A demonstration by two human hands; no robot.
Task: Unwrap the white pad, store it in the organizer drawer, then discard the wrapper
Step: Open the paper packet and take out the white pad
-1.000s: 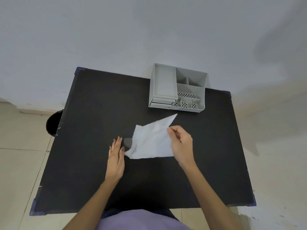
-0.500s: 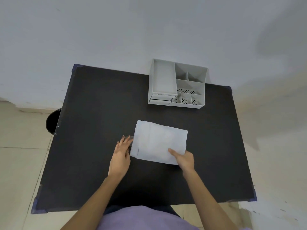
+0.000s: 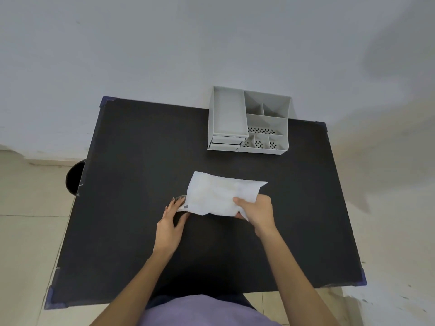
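A white pad [image 3: 219,194] lies spread in the middle of the black table [image 3: 141,161]. My right hand [image 3: 257,211] pinches its near right edge between thumb and fingers. My left hand [image 3: 170,222] grips the pad's near left corner, where a bit of clear wrapper [image 3: 180,198] shows by the fingertips. A grey organizer [image 3: 249,121] stands at the table's far edge, with two small drawers [image 3: 226,143] at its front left, both shut. Its open compartments look empty.
A black round bin [image 3: 74,177] stands on the tiled floor beside the table's left edge. A white wall rises right behind the organizer. My purple shirt shows at the near edge.
The pad went from half lifted by one corner to spread flat; now its near edge is raised. My right hand moved from the far corner to the near right edge, and my left hand closed on the left corner.
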